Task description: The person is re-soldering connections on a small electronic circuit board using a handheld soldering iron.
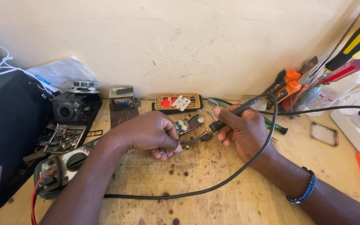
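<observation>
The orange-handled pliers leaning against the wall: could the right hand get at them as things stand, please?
Probably not at once: the right hand is closed around a soldering iron. The pliers stand just beyond it with nothing between, so the path looks free once the iron is put down.

The single head-worn camera looks steeply down and forward, close over the scorched wooden surface point(213, 183), facing the cream plaster wall point(180, 37).

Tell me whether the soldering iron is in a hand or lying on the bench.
In hand. The right hand grips the soldering iron like a pen, tip down at the small circuit board; the left hand steadies it.
</observation>
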